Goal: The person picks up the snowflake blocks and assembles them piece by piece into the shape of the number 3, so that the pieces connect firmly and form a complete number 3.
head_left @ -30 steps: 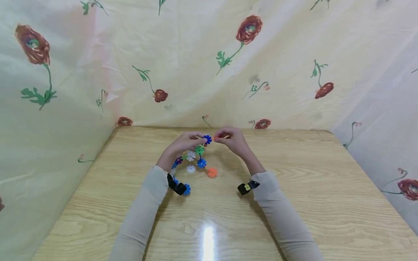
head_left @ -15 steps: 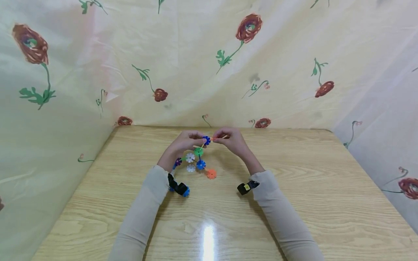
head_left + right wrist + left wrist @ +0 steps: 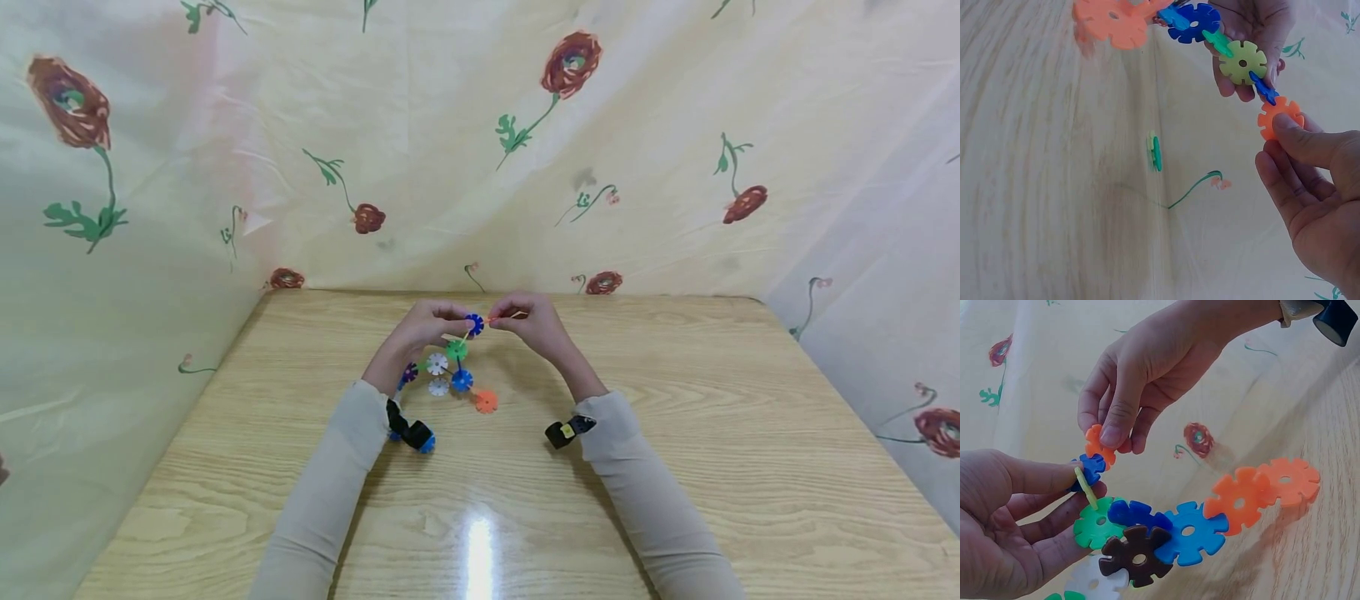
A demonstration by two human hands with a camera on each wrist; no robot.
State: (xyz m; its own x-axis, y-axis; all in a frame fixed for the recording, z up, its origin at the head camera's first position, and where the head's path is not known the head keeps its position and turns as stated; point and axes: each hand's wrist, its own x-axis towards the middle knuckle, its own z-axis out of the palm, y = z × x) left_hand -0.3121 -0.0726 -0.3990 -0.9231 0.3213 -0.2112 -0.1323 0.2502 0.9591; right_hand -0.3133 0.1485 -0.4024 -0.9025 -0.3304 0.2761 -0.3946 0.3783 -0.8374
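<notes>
My left hand pinches a dark blue notched plastic disc between thumb and fingers. From the right, my right hand pinches an orange notched disc, whose edge meets the dark blue one. A yellow disc joins the blue disc to a green disc. Below run more linked discs: a brown one, a blue one, an orange one and a white one. My left wrist hides part of this chain in the head view.
A wooden table lies under the hands, with a flowered cloth behind it and at the sides. Another blue disc shows beside the left wrist's black camera. The right wrist view also shows a small green-and-yellow piece.
Both hands stay almost still with the same grips. The linked discs below them have sunk slightly toward the person.
</notes>
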